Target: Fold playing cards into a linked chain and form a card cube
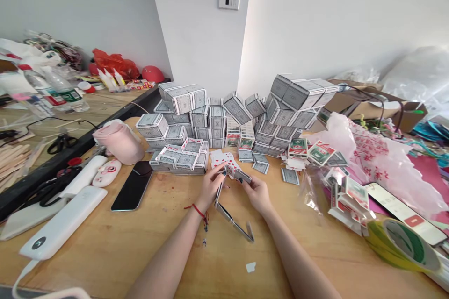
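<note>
My left hand [212, 183] pinches a folded strip of playing cards [226, 212], which hangs in a zigzag down towards the tabletop. My right hand [257, 191] grips a grey-backed playing card [242, 175] beside the strip's upper end; whether the two are joined I cannot tell. Just beyond my fingers, loose playing cards [218, 157] with red diamonds lie face up. Behind them stands a stack of box-shaped blocks made from grey-backed cards [217, 117]. Two card packs [246, 138] sit within its middle. A small white scrap [250, 267] lies between my forearms.
On the left are a black phone [132, 186], a white power bank [63, 222] and a pink pouch [119, 140]. Opened card boxes [351, 198], a roll of yellow tape [403, 245], a lit phone [405, 212] and a plastic bag [379, 159] crowd the right.
</note>
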A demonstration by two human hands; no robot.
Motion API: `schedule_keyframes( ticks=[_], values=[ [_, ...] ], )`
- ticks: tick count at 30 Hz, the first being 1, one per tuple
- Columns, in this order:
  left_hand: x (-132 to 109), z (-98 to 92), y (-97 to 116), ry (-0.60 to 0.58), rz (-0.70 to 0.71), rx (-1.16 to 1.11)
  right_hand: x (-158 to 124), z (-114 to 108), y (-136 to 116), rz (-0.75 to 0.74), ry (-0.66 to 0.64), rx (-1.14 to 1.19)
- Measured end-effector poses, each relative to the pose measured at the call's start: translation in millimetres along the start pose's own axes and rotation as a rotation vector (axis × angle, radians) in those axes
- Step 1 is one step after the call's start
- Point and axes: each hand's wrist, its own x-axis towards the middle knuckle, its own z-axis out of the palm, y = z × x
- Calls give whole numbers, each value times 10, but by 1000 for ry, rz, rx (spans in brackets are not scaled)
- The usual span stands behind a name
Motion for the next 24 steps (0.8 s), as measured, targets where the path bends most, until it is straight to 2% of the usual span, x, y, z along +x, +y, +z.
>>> schedule_keyframes(
  ticks=[5, 13, 17, 24],
  values=[
    [17, -5, 13, 49, -11, -40, 4, 3, 16, -6, 4, 19],
    [13, 9, 20, -25, -40, 21, -17, 11, -11, -28, -13, -203],
    [-7, 26, 37, -76, -53, 44, -25, 15, -19, -53, -6, -218],
    [35, 0, 3, 38, -70, -78, -15, 7, -37, -35, 3, -179]
  ],
)
